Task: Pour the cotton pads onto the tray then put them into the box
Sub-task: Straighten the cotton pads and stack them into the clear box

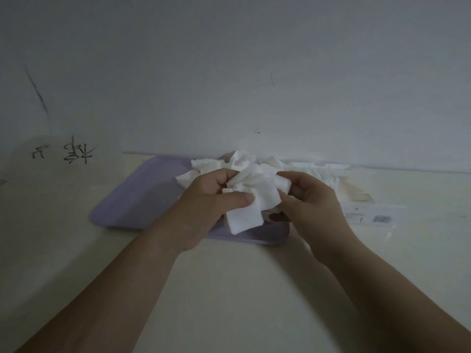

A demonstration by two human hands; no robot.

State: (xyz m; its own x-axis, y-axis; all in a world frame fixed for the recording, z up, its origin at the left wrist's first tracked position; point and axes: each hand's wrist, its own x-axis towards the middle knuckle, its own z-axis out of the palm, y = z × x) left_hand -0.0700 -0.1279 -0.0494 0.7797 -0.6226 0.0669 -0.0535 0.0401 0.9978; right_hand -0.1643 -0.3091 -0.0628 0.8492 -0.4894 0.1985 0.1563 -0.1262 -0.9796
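Cotton pads (251, 203) on tray (142, 197), mid-frame
Between my left hand (204, 207) and right hand (314, 203); box (321, 167) right of tray, wrapper (369, 219) before it.

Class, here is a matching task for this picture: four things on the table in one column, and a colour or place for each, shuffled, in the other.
Things:
1 tray
2 pads
3 wrapper
4 writing

Descriptions:
a white
b dark, left of the tray
c lilac
d clear, with a barcode

Pairs: 1-c, 2-a, 3-d, 4-b
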